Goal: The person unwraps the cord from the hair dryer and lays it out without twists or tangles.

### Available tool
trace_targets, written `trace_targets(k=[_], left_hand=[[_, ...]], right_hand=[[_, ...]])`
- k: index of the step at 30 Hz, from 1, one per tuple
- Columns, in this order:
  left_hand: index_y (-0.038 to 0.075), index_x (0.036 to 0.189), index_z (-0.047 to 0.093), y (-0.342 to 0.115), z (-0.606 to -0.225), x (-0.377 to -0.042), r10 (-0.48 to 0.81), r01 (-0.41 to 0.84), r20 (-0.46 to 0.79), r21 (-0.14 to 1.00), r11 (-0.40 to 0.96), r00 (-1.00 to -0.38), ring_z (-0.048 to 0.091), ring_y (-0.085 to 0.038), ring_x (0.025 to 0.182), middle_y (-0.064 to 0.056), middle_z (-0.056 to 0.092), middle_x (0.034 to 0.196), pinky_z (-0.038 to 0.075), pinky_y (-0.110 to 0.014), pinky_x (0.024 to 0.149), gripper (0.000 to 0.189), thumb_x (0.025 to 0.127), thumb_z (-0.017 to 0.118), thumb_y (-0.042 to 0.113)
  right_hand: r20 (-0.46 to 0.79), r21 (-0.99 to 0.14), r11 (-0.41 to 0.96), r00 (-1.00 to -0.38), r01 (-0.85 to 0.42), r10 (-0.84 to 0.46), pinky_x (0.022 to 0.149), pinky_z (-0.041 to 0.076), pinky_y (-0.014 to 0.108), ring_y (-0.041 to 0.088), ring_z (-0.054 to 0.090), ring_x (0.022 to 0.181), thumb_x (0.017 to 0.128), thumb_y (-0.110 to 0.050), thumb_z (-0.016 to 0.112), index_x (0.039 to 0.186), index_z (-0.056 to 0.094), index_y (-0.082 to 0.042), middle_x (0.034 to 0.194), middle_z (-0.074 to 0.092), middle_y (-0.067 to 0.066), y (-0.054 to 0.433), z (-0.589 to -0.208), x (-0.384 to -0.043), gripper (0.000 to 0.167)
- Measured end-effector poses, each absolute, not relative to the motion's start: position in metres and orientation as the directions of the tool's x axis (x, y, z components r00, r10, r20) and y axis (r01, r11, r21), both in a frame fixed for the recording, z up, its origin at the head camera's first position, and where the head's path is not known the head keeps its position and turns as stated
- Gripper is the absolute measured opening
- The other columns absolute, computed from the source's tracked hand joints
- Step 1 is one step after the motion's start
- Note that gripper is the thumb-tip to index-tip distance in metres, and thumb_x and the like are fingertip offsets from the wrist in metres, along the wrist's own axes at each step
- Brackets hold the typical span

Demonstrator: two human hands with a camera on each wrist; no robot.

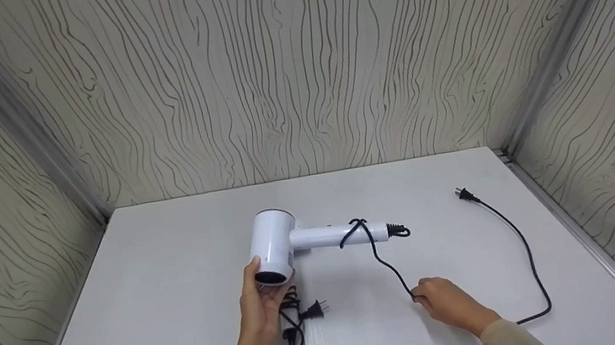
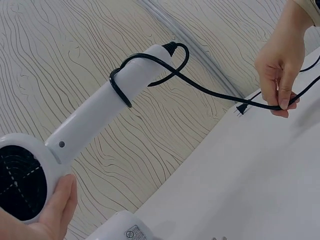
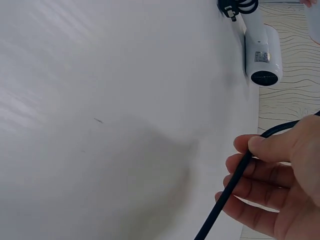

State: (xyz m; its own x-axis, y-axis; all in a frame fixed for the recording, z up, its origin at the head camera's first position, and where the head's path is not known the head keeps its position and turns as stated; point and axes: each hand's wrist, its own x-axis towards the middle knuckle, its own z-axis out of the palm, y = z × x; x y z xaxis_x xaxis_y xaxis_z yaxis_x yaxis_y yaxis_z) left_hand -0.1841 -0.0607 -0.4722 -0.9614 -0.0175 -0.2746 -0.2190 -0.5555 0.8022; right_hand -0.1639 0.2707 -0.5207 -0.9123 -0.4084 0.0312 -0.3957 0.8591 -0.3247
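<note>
My left hand (image 1: pixel 258 315) grips the barrel of a white hair dryer (image 1: pixel 272 242), raised above the table with its handle pointing right. The dryer's black power cord (image 1: pixel 385 263) wraps loosely around the handle, then runs down to my right hand (image 1: pixel 449 302). In the right wrist view, thumb and forefinger pinch the cord (image 3: pixel 235 180). Beyond that hand the cord curves across the table to its two-pin plug (image 1: pixel 466 194) at the right. A second white hair dryer (image 3: pixel 262 55) lies on the table, mostly hidden behind the held one in the head view.
A bundled black cord (image 1: pixel 291 302) with a two-pin plug (image 1: pixel 314 310) lies beside my left hand, by the second dryer. The white table (image 1: pixel 171 309) is enclosed by wood-grain patterned panels (image 1: pixel 283 80) at the back and sides, with grey metal posts (image 1: pixel 558 44) at the corners.
</note>
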Motion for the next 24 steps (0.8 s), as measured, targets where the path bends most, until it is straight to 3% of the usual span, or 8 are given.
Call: trace_targets(k=[11, 19, 24], left_hand=[[0.002, 0.151, 0.015, -0.059, -0.473, -0.183, -0.038, -0.232, -0.311, 0.781, -0.580, -0.950, 0.062, -0.017, 0.105, -0.021, 0.038, 0.138, 0.053, -0.036, 0.101, 0.072, 0.098, 0.041, 0.045], [0.003, 0.149, 0.021, -0.060, -0.471, -0.183, -0.051, -0.237, -0.324, 0.780, -0.579, -0.945, 0.064, -0.017, 0.102, -0.020, 0.041, 0.135, 0.055, -0.035, 0.098, 0.071, 0.097, 0.045, 0.045], [0.002, 0.149, 0.020, -0.060, -0.469, -0.183, -0.049, -0.234, -0.322, 0.777, -0.584, -0.945, 0.064, -0.017, 0.103, -0.022, 0.040, 0.137, 0.055, -0.034, 0.097, 0.071, 0.097, 0.045, 0.044]], right_hand=[[-0.099, -0.362, 0.876, -0.922, -0.318, -0.375, 0.073, 0.056, 0.041, 0.027, 0.066, 0.079, 0.085, -0.001, 0.066, 0.090, 0.074, 0.002, 0.081, 0.070, 0.010, 0.266, -0.531, -0.162, 0.010], [-0.029, -0.357, 0.855, -0.910, -0.377, -0.413, 0.062, 0.053, 0.032, 0.020, 0.063, 0.070, 0.084, -0.001, 0.066, 0.085, 0.074, -0.001, 0.074, 0.067, 0.006, 0.271, -0.538, -0.158, 0.008], [-0.032, -0.355, 0.869, -0.925, -0.344, -0.379, 0.064, 0.054, 0.034, 0.020, 0.063, 0.071, 0.084, -0.001, 0.066, 0.086, 0.074, -0.002, 0.075, 0.068, 0.006, 0.268, -0.540, -0.158, 0.008]])
